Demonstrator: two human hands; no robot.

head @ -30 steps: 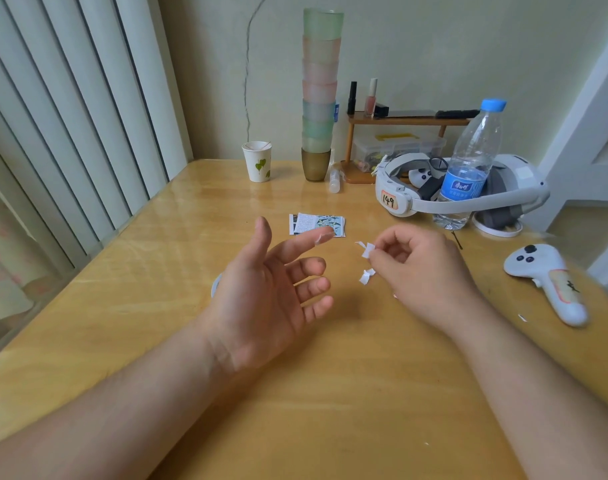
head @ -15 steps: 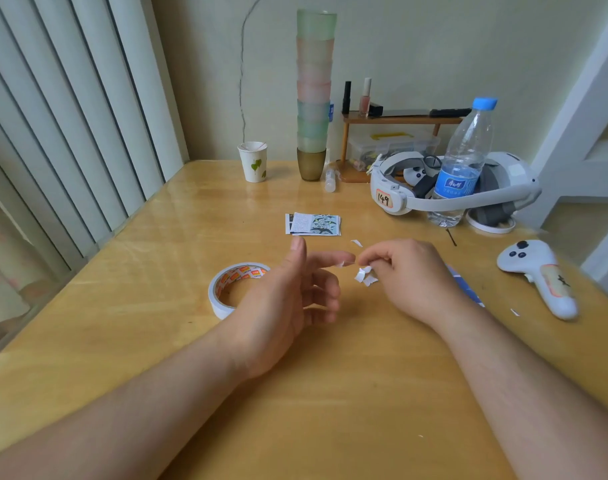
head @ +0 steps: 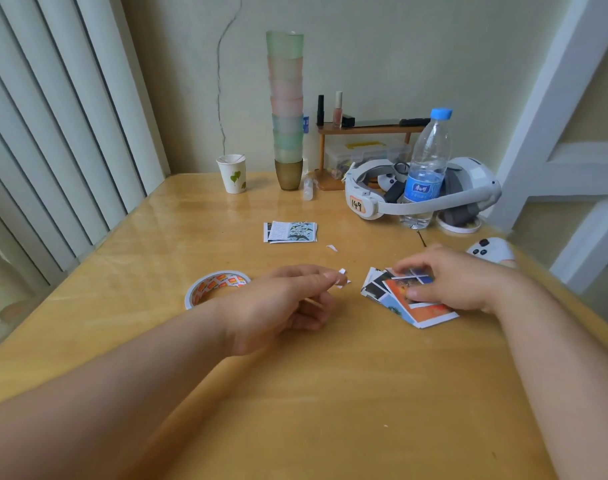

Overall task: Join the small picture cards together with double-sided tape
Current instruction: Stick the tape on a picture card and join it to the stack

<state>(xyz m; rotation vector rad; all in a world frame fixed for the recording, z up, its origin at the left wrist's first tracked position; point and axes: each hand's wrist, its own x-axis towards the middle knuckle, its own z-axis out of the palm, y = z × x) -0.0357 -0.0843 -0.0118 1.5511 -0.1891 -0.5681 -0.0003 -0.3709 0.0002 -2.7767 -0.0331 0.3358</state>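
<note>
My left hand [head: 285,299] pinches a small white scrap of tape backing [head: 342,277] between thumb and fingertips, just above the table. A roll of double-sided tape [head: 212,287] lies flat to its left. My right hand [head: 448,278] rests on a fanned pile of small picture cards [head: 424,310], with thumb and fingers curled onto the top cards. A second set of cards [head: 290,232], joined side by side, lies further back at the table's middle. Another white paper scrap [head: 332,248] lies between the two card groups.
At the back stand a paper cup [head: 232,174], a tall stack of coloured cups [head: 287,112], a small wooden shelf [head: 368,128], a white headset [head: 420,192] and a water bottle [head: 427,168]. A white controller [head: 491,251] lies behind my right hand. The wooden table [head: 330,393] ends close on the right.
My right hand let go of the white scrap and moved right onto the card pile. My left hand closed and now pinches the scrap. The camera tilted, bringing the tape roll and cards into view.
</note>
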